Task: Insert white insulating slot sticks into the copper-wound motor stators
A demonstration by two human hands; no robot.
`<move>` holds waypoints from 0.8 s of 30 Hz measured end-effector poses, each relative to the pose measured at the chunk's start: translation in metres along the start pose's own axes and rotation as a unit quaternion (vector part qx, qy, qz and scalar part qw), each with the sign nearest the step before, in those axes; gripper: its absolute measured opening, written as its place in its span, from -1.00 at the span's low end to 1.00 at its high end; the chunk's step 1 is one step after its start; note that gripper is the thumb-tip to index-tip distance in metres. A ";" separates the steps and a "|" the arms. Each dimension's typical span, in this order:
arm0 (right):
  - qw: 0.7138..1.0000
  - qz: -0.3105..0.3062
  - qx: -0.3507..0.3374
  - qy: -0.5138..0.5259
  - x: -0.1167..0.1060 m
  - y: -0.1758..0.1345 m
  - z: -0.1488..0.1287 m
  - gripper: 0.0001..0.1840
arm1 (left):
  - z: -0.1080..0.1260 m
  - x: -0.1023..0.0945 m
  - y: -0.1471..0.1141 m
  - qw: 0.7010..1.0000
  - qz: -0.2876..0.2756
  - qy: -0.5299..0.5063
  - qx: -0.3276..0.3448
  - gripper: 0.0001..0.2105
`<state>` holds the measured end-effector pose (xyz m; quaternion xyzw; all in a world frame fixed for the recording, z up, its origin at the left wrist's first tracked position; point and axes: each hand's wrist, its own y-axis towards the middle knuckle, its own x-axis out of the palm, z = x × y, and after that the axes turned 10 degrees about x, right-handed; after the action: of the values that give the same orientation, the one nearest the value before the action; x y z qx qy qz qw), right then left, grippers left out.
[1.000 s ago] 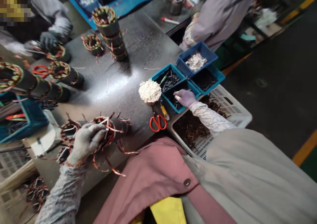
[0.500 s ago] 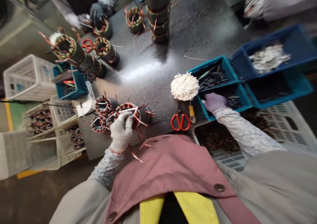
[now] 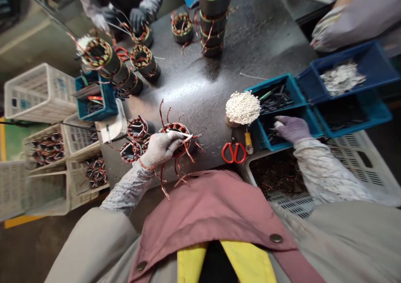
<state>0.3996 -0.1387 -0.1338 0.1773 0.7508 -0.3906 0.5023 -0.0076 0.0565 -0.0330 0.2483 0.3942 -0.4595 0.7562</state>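
My left hand (image 3: 164,146), in a white glove, pinches a white sleeve (image 3: 179,133) over the top of a wound motor stator (image 3: 173,127). Loose red-brown wire leads stick out around that stator, some hanging over the table edge. Two smaller wound rings (image 3: 137,129) are just left of it. My right hand (image 3: 293,128), in a pale purple glove, is over a teal bin (image 3: 283,146) of short black tubes. Its fingers are stretched leftwards, slightly apart, and no tube shows in them.
Beside the bin are a bundle of white sticks (image 3: 242,107), red-handled scissors (image 3: 233,152) and a yellow-handled tool (image 3: 249,143). Stacked stators (image 3: 213,24) stand farther back. A co-worker's gloved hands (image 3: 138,21) handle another stator. White crates (image 3: 44,91) are on the left.
My right hand has moved slightly right within the bin. My left hand has turned, its fingers now reaching farther right along the white sleeve. The view has shifted a little.
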 end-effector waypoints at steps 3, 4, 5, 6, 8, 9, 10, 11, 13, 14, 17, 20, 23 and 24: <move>0.962 -0.037 0.094 0.255 -0.016 -0.051 -0.029 -0.38 | -0.002 0.002 0.001 0.999 0.025 0.001 0.019 -0.65; 0.939 -0.059 0.090 0.325 -0.018 -0.070 -0.045 -0.42 | -0.002 0.003 0.001 0.999 0.033 0.000 0.024 -0.66; 0.916 -0.091 0.082 0.382 -0.018 -0.087 -0.065 -0.46 | -0.003 0.004 0.000 0.999 0.038 0.000 0.028 -0.66; 0.889 -0.130 0.073 0.433 -0.017 -0.101 -0.086 -0.49 | -0.005 0.005 0.000 0.999 0.043 0.000 0.032 -0.67; 0.825 -0.215 0.053 0.519 -0.013 -0.121 -0.128 -0.47 | -0.007 0.007 0.000 0.998 0.051 -0.003 0.041 -0.68; 0.794 -0.248 0.042 0.554 -0.012 -0.127 -0.146 -0.45 | -0.009 0.008 0.000 0.997 0.055 -0.005 0.048 -0.68; 0.766 -0.271 0.033 0.582 -0.011 -0.129 -0.161 -0.43 | -0.010 0.009 0.000 0.997 0.060 -0.006 0.054 -0.69; 0.744 -0.284 0.025 0.604 -0.010 -0.130 -0.173 -0.42 | -0.011 0.010 0.000 0.996 0.065 -0.006 0.061 -0.69; 0.720 -0.300 0.013 0.625 -0.010 -0.128 -0.186 -0.44 | -0.012 0.011 0.000 0.995 0.072 0.004 0.070 -0.69; 0.715 -0.306 0.010 0.628 -0.011 -0.127 -0.190 -0.46 | -0.012 0.012 0.001 0.995 0.073 0.012 0.073 -0.70; 0.717 -0.313 0.004 0.622 -0.010 -0.123 -0.193 -0.52 | -0.011 0.012 0.003 0.994 0.071 0.033 0.076 -0.70; 0.730 -0.302 0.005 0.613 -0.008 -0.120 -0.195 -0.55 | -0.010 0.012 0.004 0.994 0.065 0.028 0.081 -0.70; 0.751 -0.291 0.005 0.592 -0.012 -0.118 -0.197 -0.55 | -0.010 0.012 0.004 0.994 0.063 0.017 0.085 -0.70; 0.763 -0.280 0.000 0.582 -0.015 -0.118 -0.198 -0.55 | -0.010 0.012 0.003 0.994 0.065 0.017 0.085 -0.70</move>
<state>0.2067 -0.0603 -0.0351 0.1524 0.9150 -0.3361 -0.1632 -0.0049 0.0593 -0.0490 0.3449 0.3497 -0.4372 0.7534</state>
